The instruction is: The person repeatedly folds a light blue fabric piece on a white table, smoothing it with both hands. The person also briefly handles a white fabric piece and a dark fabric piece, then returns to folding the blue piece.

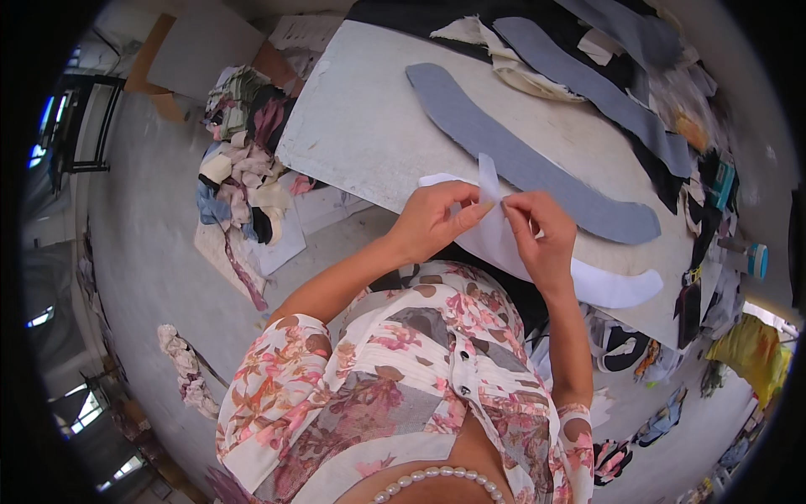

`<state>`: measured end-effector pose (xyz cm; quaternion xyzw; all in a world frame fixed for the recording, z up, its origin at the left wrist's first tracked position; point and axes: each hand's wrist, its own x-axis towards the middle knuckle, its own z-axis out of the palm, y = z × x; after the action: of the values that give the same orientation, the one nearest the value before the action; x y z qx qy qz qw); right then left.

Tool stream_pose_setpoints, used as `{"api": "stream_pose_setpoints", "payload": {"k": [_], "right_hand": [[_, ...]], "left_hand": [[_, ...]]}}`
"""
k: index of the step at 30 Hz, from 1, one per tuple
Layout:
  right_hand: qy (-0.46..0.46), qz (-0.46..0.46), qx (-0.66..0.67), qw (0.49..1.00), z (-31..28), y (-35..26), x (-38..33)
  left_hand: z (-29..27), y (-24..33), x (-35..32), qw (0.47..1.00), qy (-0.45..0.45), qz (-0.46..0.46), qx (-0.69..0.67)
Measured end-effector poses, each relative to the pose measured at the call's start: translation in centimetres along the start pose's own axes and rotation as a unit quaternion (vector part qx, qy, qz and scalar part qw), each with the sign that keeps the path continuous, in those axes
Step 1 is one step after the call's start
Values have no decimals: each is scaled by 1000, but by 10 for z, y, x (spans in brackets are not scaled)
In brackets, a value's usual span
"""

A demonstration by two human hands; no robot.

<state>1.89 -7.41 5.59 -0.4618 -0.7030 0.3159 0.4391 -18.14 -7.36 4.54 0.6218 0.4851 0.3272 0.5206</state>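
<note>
In front of me, above the near edge of the table (336, 126), both hands pinch a thin, see-through white strip (488, 174). My left hand (443, 218) is closed on it from the left, thumb and fingertips together. From the other side, the fingertips of my right hand (544, 235) close on it a little lower. Beneath my hands lies a curved white fabric piece (617, 288), partly covered by them. Whether the strip joins this piece is hidden. Just beyond lies a long curved blue-grey fabric piece (537, 170), untouched.
More blue-grey fabric (592, 91) lies at the far right over cream cloth (529, 71) and black fabric (395, 18). Cloth scraps (252, 181) are heaped left of the table. A blue-and-white container (756, 260) sits at the right. A yellow bag (751, 349) is below it.
</note>
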Motion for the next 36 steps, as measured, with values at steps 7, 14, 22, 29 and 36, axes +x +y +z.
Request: {"api": "stream_pose_setpoints", "payload": {"k": [7,14,22,29,36], "right_hand": [[84,167,243,952,-40,21,-27],[389,47,282,876,-228,36,-140],[355,-141,318,868,-445,-69,-274],[424,-118,213,873,-420,-77,-187],[104,-36,48,993,-176,-60,-5]], "left_hand": [[-9,-22,-6,908,18,245,340],[-10,-27,-11,891,26,252,377],[-12,-35,-13,878,37,276,389],[-14,-15,-6,886,41,287,361],[29,71,30,974,-101,130,-157]]}}
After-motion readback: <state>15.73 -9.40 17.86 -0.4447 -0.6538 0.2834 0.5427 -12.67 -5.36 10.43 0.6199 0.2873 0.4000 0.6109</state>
